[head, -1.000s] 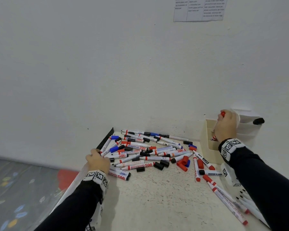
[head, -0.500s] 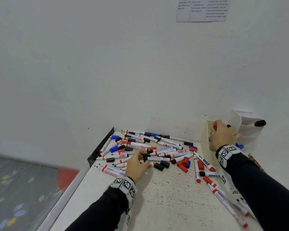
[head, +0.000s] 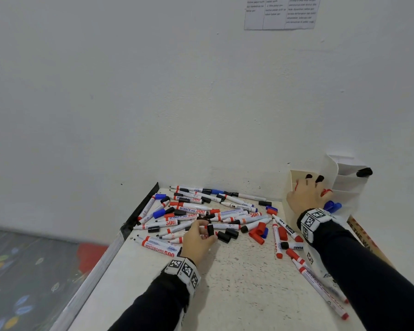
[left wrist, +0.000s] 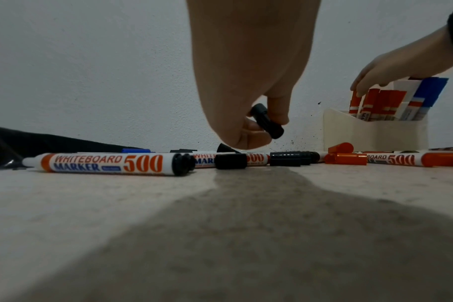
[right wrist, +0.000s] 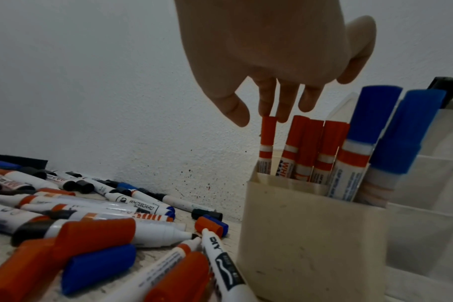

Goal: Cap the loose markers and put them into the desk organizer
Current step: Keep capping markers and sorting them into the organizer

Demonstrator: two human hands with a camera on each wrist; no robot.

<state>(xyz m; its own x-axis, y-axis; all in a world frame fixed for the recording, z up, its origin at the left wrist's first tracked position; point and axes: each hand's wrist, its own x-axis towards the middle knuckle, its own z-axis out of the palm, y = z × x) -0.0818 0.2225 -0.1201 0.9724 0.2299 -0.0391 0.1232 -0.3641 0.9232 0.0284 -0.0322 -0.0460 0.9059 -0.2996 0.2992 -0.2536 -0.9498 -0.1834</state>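
- Our left hand (left wrist: 246,81) pinches a black cap (left wrist: 266,121), its long axis tilted toward lower right.
- Our right hand (right wrist: 266,51), fingers spread, touches an upright red-capped marker (right wrist: 268,139) in the desk organizer (right wrist: 311,235).

Cream organizer (right wrist: 311,235), red-capped markers (right wrist: 268,130) – blue-capped markers (right wrist: 372,114), black cap (left wrist: 266,123), speckled table (head: 237,283)

Both forearms are covered by long black sleeves (head: 368,271) reaching to the wrists. A white band printed with square black-and-white fiducial markers is worn around each wrist: the left wrist band (head: 183,271) sits at about 6 o'clock in the head view, the right wrist band (head: 313,222) at about 4 o'clock. The left hand (head: 196,242) and right hand (head: 304,197) are bare, with no gloves or rings visible.
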